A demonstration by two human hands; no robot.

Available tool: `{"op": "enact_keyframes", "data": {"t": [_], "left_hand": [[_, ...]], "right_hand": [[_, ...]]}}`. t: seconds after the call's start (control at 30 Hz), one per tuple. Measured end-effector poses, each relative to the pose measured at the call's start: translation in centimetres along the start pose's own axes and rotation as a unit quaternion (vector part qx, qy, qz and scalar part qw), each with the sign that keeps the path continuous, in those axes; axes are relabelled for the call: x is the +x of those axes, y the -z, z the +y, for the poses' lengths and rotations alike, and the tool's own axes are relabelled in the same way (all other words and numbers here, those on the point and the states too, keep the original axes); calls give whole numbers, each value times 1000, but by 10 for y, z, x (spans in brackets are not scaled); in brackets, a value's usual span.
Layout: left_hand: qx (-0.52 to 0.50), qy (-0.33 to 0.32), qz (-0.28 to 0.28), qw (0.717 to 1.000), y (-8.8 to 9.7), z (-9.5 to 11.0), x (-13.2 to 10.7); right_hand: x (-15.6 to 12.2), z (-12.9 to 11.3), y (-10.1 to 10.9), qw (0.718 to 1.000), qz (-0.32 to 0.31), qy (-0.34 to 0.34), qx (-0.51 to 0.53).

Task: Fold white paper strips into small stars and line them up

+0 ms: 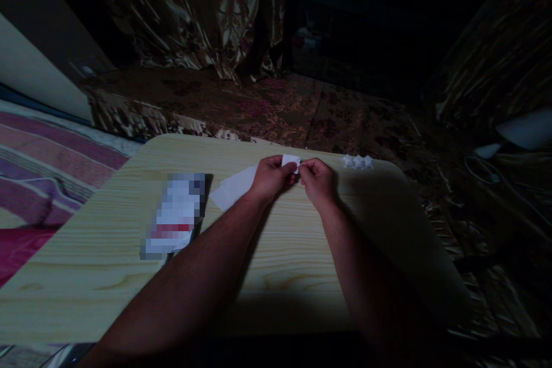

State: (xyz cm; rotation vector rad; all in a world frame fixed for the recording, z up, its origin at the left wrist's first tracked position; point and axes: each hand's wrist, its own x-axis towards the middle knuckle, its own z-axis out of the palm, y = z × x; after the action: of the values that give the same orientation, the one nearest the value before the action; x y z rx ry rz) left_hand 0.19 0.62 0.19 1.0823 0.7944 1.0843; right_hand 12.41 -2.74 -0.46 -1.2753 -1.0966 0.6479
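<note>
Two hands close together near the far edge of the desk (276,264): left hand (271,177) clamped on a small folded paper (291,160) with the thumb across its lower part, right hand (318,179) with thumb and fingers pinched together just at the paper's right edge. Cannot tell whether any of that edge is caught inside the right pinch. Holding the folded paper just inside the rounded far side, a little right of the middle, with room to move over the wood grain between the forearms and, in shadow, out past the right arm. To the right of the right hand, well inside reach, three small white folded stars (357,161) in a row, side by side near the far right corner. Beside the left hand, loose white sheets (235,188), overlapping, lying flat and partly covered by the hand and forearm. Farther left, a pale pack (176,213) with a red band, too blocky to read or to tell its contents, set at a slant on the pale wood-grain top. Beyond the far edge, dark patterned cloth (263,103) and a gathered, shiny curtain (224,11); to the left, a striped bedspread (52,167); to the right, in dimness, a pale object (524,129) beside a looped cable (483,168).
</note>
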Motion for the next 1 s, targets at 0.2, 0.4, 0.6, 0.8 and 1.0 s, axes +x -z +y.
{"op": "enact_keyframes", "data": {"t": [0.2, 0.4, 0.6, 0.8, 1.0], "left_hand": [[9, -6, 1, 1000, -2, 0, -1], [24, -9, -2, 1000, -3, 1, -1], [31, -24, -2, 999, -2, -1, -1], [45, -31, 7, 998, -2, -1, -1], [54, -38, 1, 998, -1, -2, 0]], "right_hand": [[1, 3, 1, 1000, -2, -2, -10], [1, 0, 1, 1000, -7, -14, -21], [1, -3, 0, 999, -3, -25, -20], [1, -4, 0, 999, -2, -35, -23], [1, -4, 1, 999, -9, -31, -16]]}}
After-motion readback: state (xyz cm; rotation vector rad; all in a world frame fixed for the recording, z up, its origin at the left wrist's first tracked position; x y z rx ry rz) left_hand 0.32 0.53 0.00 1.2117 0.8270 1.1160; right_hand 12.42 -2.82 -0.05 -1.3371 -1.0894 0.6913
